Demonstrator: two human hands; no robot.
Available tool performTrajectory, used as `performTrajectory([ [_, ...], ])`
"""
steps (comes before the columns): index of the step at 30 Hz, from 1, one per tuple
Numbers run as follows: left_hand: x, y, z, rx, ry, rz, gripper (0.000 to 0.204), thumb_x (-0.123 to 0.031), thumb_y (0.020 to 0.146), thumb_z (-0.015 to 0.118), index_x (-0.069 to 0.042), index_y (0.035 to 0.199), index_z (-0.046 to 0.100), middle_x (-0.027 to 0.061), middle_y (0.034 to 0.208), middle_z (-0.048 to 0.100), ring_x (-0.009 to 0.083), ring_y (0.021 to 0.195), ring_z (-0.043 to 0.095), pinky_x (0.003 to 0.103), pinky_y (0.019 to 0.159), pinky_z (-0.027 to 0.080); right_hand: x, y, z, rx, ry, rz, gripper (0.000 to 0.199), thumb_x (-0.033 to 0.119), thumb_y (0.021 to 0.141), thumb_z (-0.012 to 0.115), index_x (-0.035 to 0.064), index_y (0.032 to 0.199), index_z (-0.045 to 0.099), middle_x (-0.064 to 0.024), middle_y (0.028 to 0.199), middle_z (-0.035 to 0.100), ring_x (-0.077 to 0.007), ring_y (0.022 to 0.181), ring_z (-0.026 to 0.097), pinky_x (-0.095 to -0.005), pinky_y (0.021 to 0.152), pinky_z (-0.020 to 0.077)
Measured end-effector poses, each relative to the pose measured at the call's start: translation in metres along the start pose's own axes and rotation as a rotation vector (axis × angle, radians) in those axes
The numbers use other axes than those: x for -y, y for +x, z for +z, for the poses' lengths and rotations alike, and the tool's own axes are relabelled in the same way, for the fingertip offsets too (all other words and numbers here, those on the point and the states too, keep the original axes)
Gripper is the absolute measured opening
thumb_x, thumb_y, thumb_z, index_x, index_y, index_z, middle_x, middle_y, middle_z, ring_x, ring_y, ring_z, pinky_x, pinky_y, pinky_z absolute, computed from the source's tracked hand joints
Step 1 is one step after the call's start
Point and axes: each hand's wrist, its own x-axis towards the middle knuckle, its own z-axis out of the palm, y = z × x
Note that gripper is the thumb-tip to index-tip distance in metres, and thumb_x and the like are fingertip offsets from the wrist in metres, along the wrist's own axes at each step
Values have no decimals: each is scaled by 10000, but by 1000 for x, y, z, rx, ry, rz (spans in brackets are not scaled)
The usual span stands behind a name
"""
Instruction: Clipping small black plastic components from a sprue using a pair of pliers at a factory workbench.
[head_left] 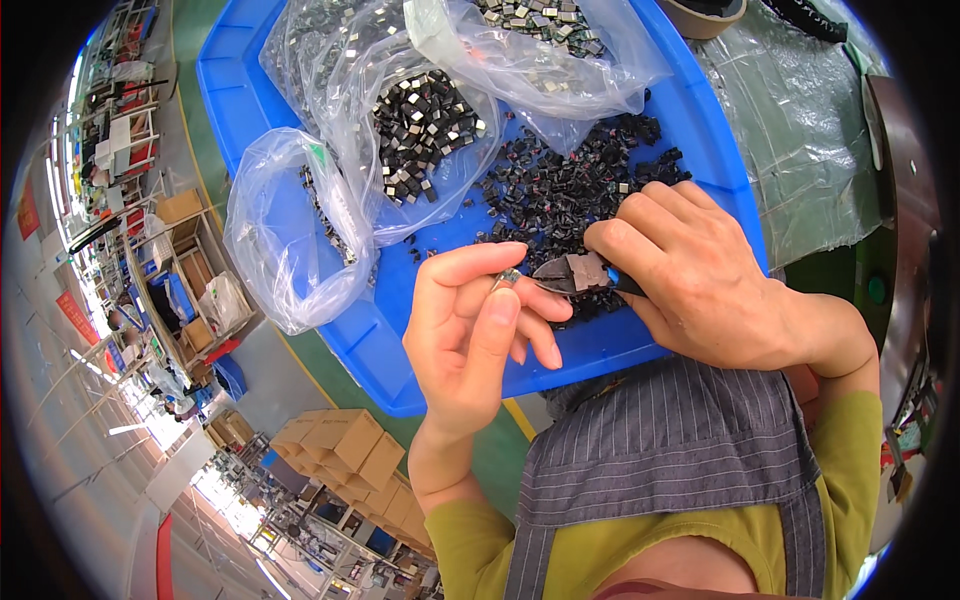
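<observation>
My left hand (462, 335) pinches a small silver metal part (507, 279) between thumb and forefinger, its other fingers loosely curled. In my right hand (705, 275) is a pair of cutting pliers (572, 273), the fist wrapped round the handles and the jaws pointing left, close beside the small part. Whether the jaws touch it I cannot tell. Both hands are above the near side of a blue plastic tray (385, 370). Under and beyond them lies a loose heap of small black pieces (545, 185).
Clear plastic bags lie in the tray; one bag (295, 235) hangs over its left rim. Small black-and-silver parts (425, 130) fill another. Silvery sheeting (800, 150) covers the surface at right. Stacked cardboard boxes (345, 455) and shelving stand farther left.
</observation>
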Motion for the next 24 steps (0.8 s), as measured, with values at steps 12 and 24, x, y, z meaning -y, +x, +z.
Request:
performTrajectory([
  [12, -2, 1, 1, 66, -150, -54, 251, -94, 965, 446, 16, 1184, 386, 183, 839, 667, 146, 540, 610, 198, 469, 418, 0, -1, 0, 7, 25, 23, 221, 74, 698, 652, 70, 866, 509, -70, 760, 503, -252, 737, 539, -367, 637, 411],
  [24, -1, 0, 1, 96, -142, -54, 259, -90, 966, 444, 8, 1190, 357, 198, 851, 666, 158, 547, 618, 204, 476, 427, 0, -1, 0, 14, 33, 30, 246, 82, 688, 665, 68, 880, 512, -76, 775, 511, -257, 758, 543, -371, 653, 417],
])
